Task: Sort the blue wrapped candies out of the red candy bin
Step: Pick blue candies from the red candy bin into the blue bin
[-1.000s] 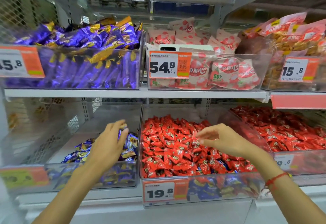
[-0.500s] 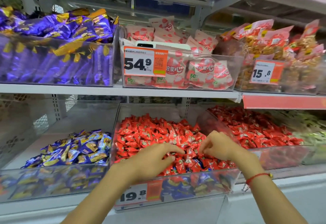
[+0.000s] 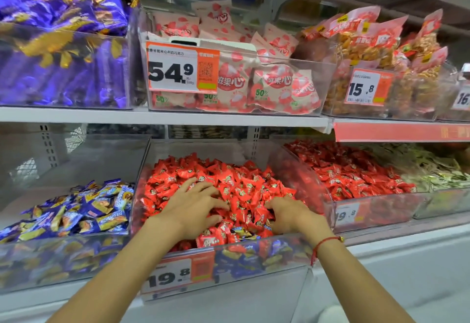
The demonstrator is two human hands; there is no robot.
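— Where are the blue wrapped candies [image 3: 241, 231]?
— I see a few among the red candies [image 3: 229, 182], low at the front of the red candy bin [image 3: 309, 170], between my hands.
— And your hands?
— My left hand [image 3: 193, 208] lies spread, fingers straight, pressing on the reds. My right hand [image 3: 290, 214] digs in, fingertips buried; I cannot tell its grasp.
— Beside it?
— The blue candy bin [image 3: 76, 210], left.

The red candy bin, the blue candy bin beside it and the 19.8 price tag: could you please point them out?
red candy bin [image 3: 309, 170]: head view, on its clear right wall.
blue candy bin [image 3: 76, 269]: head view, on its clear front wall.
19.8 price tag [image 3: 167, 278]: head view, on the printed digits.
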